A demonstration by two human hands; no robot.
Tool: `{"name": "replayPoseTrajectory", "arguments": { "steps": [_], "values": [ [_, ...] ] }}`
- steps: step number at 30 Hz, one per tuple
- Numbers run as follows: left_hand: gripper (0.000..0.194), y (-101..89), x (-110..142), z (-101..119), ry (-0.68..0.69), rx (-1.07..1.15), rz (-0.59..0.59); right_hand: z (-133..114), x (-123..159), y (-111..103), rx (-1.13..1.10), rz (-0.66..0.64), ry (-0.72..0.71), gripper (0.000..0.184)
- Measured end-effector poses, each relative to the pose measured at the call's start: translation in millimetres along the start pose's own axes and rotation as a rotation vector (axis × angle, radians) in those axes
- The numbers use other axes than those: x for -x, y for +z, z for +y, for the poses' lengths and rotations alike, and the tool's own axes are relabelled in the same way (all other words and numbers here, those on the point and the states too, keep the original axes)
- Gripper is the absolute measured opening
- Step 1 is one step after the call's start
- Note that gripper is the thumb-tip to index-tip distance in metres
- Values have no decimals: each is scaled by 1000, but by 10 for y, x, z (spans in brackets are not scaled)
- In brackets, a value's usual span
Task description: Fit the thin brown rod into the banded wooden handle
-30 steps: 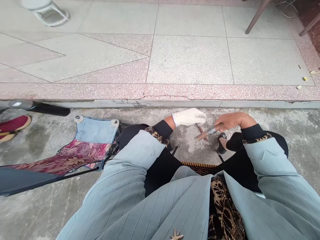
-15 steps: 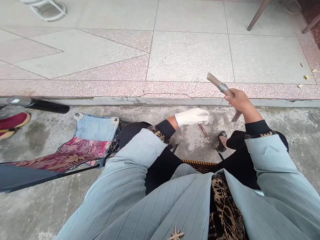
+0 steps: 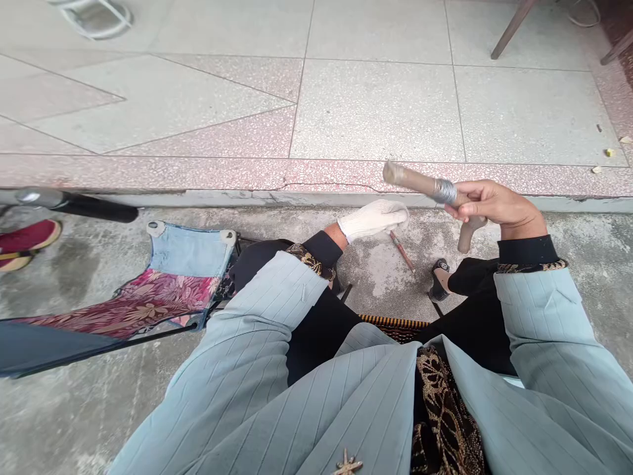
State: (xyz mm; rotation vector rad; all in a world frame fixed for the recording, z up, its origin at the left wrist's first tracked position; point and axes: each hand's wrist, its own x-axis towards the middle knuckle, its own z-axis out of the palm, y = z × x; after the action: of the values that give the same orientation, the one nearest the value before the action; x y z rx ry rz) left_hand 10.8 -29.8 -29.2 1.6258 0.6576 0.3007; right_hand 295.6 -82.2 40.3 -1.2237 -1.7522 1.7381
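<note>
My left hand [image 3: 374, 218], in a white knitted glove, rests low over the concrete with its fingers closed on the top of a thin rusty rod [image 3: 402, 251]. The rod slants down to the ground just right of the glove. My bare right hand [image 3: 492, 206] hovers above and to the right of it, closed on a brownish hammer-like tool [image 3: 425, 184] with a silver band. The tool's long end points left, above the glove, and its short end [image 3: 465, 238] hangs below my fist.
A raised terrazzo step edge [image 3: 316, 196] runs across just beyond my hands. A folding stool with floral and denim fabric [image 3: 163, 297] lies at left, near a red shoe [image 3: 27, 241] and a black grip [image 3: 93, 210]. My black shoe [image 3: 438, 280] is by the rod. Chair legs [image 3: 512, 30] stand far right.
My right hand lifted the tool off the rod, swung it high, and now has it lower and flatter, tip towards the glove. The gloved left hand has stayed on the rod.
</note>
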Motion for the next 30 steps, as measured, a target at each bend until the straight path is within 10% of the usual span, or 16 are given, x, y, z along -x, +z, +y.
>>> {"name": "replayPoseTrajectory", "arguments": {
  "steps": [4,8,11,15,18,25,30],
  "values": [
    [35,13,33,14,21,-15,-105,60,-36,-171,94,462,21,28],
    [35,-12,83,72,7,-140,-143,254,-270,-106,609,567,353,25],
    [35,-62,95,86,1,-159,-62,336,-410,76,894,195,486,25],
    [33,-125,75,36,6,-122,34,332,-440,245,673,-454,371,23],
    [31,-138,51,-5,-18,-153,118,237,-330,214,409,-565,228,34],
    [34,-33,38,5,-12,-183,-16,16,-109,-26,23,228,-26,34],
    [37,-68,68,84,-1,-98,-99,147,-317,-35,546,508,291,21]
  ]
}}
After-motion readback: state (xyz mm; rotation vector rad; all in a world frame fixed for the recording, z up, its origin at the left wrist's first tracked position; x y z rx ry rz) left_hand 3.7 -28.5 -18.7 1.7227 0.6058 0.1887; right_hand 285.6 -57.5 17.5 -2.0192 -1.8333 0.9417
